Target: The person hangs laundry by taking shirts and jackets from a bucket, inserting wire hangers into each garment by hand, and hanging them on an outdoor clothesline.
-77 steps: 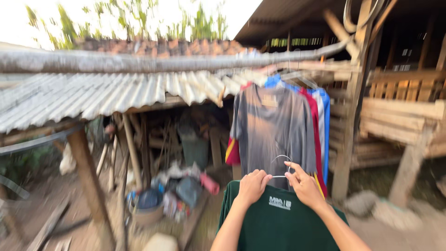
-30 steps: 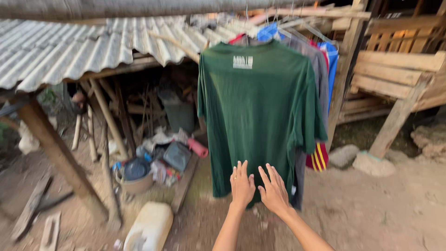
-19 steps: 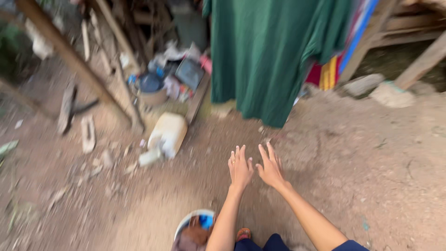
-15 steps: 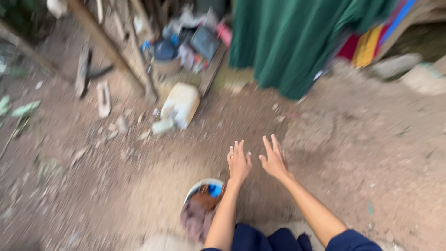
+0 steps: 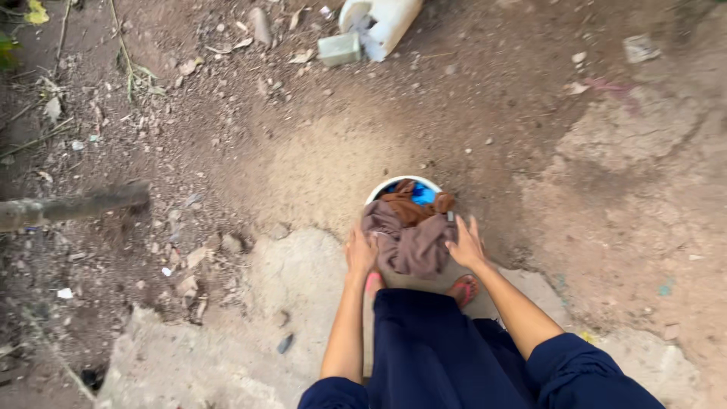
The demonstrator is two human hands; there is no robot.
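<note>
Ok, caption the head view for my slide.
Both hands, left hand and right hand, reach a white bucket of crumpled clothes.

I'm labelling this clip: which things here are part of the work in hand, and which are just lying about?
In hand: left hand, right hand, grey-brown garment, white bucket of clothes.
Lying about: white jug, wooden pole, stones.

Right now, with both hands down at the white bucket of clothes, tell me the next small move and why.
Probably close both hands on the greyish-brown cloth draped over the near rim of the round white bucket and lift it. The left hand and right hand already flank it with fingers spread and nothing gripped, and it lies on top of the orange-brown garment.
</note>
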